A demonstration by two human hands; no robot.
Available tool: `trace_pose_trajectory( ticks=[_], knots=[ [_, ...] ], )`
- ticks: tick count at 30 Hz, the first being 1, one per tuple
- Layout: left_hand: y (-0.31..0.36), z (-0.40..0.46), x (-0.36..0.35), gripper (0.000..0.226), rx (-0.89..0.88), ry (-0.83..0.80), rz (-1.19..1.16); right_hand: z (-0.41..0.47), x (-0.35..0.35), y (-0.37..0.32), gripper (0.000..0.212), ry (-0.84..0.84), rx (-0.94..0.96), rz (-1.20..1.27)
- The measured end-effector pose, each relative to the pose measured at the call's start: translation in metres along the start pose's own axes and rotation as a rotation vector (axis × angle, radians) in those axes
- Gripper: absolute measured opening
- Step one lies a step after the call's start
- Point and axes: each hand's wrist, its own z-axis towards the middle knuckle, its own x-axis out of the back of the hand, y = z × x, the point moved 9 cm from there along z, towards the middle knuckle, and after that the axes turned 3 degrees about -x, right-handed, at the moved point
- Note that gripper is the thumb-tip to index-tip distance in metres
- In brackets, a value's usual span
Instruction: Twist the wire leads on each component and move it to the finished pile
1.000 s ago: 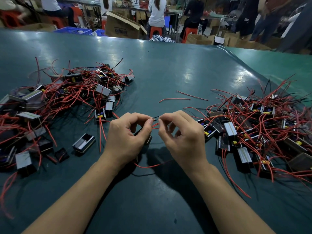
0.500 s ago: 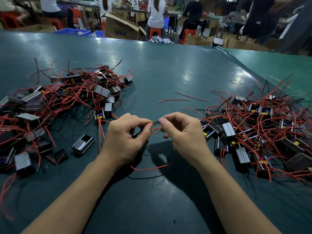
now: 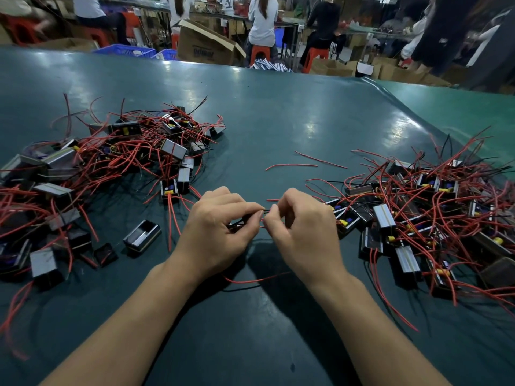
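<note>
Centrally, a dark wire lead (image 3: 266, 210) is pinched between thumb and forefinger of the left hand (image 3: 220, 235) and, just beside it, by the fingertips of the right hand (image 3: 303, 232); both hands are curled round the lead, fingertips almost touching. The component (image 3: 237, 225) belonging to it is mostly hidden under the left palm, just above the table (image 3: 278, 121); only a dark sliver is seen. A red lead (image 3: 250, 280) is seen trailing below the hands onto the table, between the wrists.

Progress is judged as mid-twist on one component: the lead is held, the piece has not been set on either pile. Whether the twist is finished cannot be told at this size.

Two heaps are recorded. The left pile (image 3: 111, 168) and the right pile (image 3: 432, 213) both hold many black components with red wires; which one is the finished pile cannot be told from the view alone. Both are large, so much work is judged either done or left.

Outward, a lone black housing (image 3: 142, 238) and a small black cap (image 3: 105, 253) are noted near the left pile, and two loose red wires (image 3: 306, 162) beyond the hands. Tangled leads in both heaps are judged the main hindrance: a lifted piece may drag its neighbours. Seated people (image 3: 262, 23) and a cardboard box (image 3: 206, 45) are seen beyond the table's far edge.
</note>
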Motion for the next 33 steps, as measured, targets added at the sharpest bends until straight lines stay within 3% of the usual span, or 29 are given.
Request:
trace_pose_trajectory(
  ticks=[3, 8, 11, 23, 26, 31, 33],
  knots=[
    [-0.003, 0.001, 0.003, 0.008, 0.037, 0.031, -0.005, 0.002, 0.004, -0.010, 0.019, 0.003, 0.166, -0.021],
    [-0.008, 0.000, 0.008, 0.008, 0.096, 0.071, -0.028, 0.005, 0.004, -0.006, 0.020, -0.129, 0.234, 0.068],
    [-0.008, 0.000, 0.007, 0.008, 0.090, 0.054, -0.031, 0.006, 0.006, -0.010, 0.015, -0.115, 0.321, 0.045],
    [-0.009, -0.001, 0.005, 0.007, 0.067, 0.025, -0.076, 0.007, 0.005, -0.009, 0.021, -0.136, 0.297, 0.120],
    [-0.004, 0.000, 0.006, 0.007, 0.037, 0.023, -0.078, 0.010, -0.004, 0.006, 0.028, -0.203, 0.038, 0.290],
    [0.005, 0.000, 0.005, 0.008, -0.033, 0.021, -0.030, -0.020, -0.046, 0.041, 0.040, -0.474, -0.845, 0.893],
    [0.005, -0.001, 0.004, 0.008, -0.040, 0.024, -0.022, -0.030, -0.053, 0.041, 0.034, -0.522, -1.007, 1.007]
  ],
)
